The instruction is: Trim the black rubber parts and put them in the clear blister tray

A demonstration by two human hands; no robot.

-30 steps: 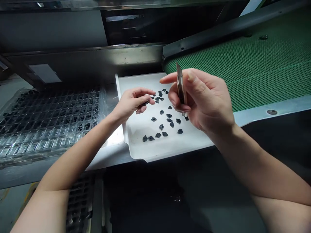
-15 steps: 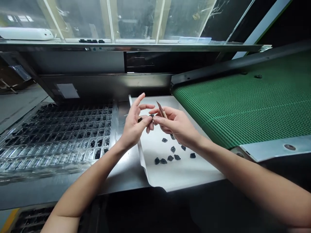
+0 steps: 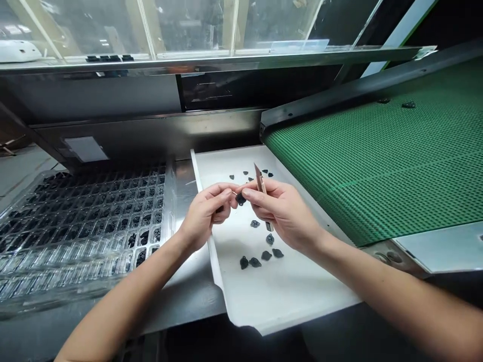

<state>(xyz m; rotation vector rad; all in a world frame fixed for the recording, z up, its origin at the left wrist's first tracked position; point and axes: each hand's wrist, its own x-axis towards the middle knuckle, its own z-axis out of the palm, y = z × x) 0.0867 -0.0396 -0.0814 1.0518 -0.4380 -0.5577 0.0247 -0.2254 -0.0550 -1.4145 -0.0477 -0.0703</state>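
Over the white tray (image 3: 241, 306) both hands meet at a small black plastic part (image 3: 240, 199). My right hand (image 3: 285, 211) pinches it between thumb and finger, and a knife (image 3: 260, 180) with a pointed blade is also gripped there, blade upward. My left hand (image 3: 206, 213) is closed, its thumb and fingertips at the part's left side. Something dark, apparently another black part (image 3: 220, 208), is tucked in the left fingers. Loose black parts (image 3: 255, 262) of similar shape lie on the tray below and behind the hands.
On the left stands a clear blister tray (image 3: 113, 213) with many pockets, a lot of them holding black parts. A green conveyor belt (image 3: 377, 166) runs along the right, with black parts (image 3: 408, 105) at its far end. A metal shelf edge (image 3: 211, 64) crosses above.
My left fingers, partly spread before, have closed in around the part. The black part now hangs lower between the hands. The view has shifted, and another part shows on the belt.
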